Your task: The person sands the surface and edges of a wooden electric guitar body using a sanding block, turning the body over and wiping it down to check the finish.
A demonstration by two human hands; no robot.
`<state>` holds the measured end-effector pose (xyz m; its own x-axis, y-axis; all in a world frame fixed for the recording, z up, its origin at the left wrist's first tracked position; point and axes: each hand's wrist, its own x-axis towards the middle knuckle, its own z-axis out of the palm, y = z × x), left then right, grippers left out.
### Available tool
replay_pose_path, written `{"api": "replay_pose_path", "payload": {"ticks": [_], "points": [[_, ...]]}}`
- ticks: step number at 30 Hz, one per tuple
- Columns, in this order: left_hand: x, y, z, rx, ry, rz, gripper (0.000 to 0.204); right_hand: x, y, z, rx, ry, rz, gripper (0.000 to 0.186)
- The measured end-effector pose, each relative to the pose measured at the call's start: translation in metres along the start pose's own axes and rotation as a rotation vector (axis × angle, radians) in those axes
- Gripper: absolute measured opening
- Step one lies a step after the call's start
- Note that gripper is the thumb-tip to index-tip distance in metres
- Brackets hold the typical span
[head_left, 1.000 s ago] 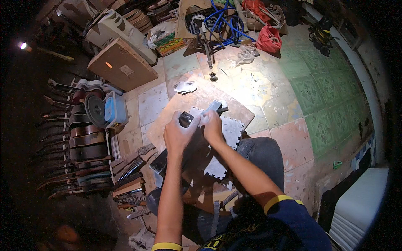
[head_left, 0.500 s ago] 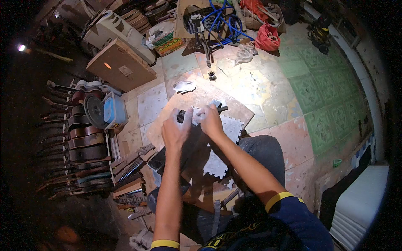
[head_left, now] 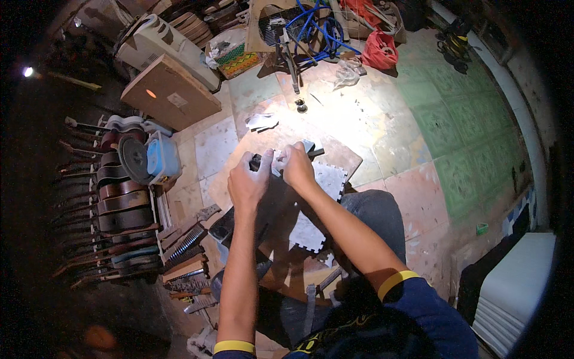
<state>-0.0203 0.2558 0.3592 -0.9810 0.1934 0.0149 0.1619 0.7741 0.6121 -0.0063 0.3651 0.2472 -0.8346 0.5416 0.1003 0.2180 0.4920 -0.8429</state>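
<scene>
Close together over a brown board (head_left: 239,157), my two hands are both closed. A small black object (head_left: 255,163) shows between the fingers and thumb of my left hand (head_left: 247,182); its kind is unclear. My right hand (head_left: 298,170) pinches with fingertips beside my left thumb, and what it grips is mostly hidden. Just beyond its knuckles a dark bar-like piece (head_left: 316,153) and a pale folded piece (head_left: 309,145) stick out. Under my right forearm lies a white foam mat (head_left: 329,179) with jigsaw edges.
A crumpled white paper (head_left: 262,122) and a small dark round pot (head_left: 301,106) are ahead. Several guitar-like bodies (head_left: 122,190) stand in a row at left, near a blue-white tub (head_left: 163,158). Files or rasps (head_left: 186,244) lie lower left; a red bag (head_left: 379,50) sits at the back.
Both hands stay close together and have shifted slightly up and left in the picture. The whole view has shifted a little too. Nothing has been let go.
</scene>
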Motion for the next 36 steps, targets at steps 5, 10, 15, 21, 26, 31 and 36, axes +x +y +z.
{"api": "replay_pose_path", "payload": {"ticks": [5,10,15,21,26,31,36], "points": [[-0.001,0.006,-0.003,0.095,-0.001,0.007,0.057,-0.016,0.002,-0.01,0.052,-0.002,-0.033,0.007],[0.0,0.0,-0.003,0.025,0.01,0.002,0.057,-0.017,0.003,-0.005,0.044,-0.042,-0.035,0.01],[-0.001,-0.005,-0.002,0.043,-0.001,-0.008,0.057,-0.02,0.006,-0.004,0.149,0.042,0.049,0.023],[-0.003,-0.003,-0.006,0.071,-0.052,0.006,0.059,0.021,0.048,0.023,-0.066,0.215,0.142,0.016],[-0.001,-0.014,-0.005,0.014,-0.086,0.139,0.062,0.023,0.091,-0.002,0.273,0.165,0.574,0.048],[-0.005,-0.032,-0.016,0.052,-0.06,0.183,0.053,-0.025,0.081,-0.072,1.195,-0.021,0.792,0.022],[-0.034,-0.043,-0.043,-0.051,-0.065,0.301,0.045,-0.073,0.062,-0.157,1.551,-0.119,0.722,0.026]]}}
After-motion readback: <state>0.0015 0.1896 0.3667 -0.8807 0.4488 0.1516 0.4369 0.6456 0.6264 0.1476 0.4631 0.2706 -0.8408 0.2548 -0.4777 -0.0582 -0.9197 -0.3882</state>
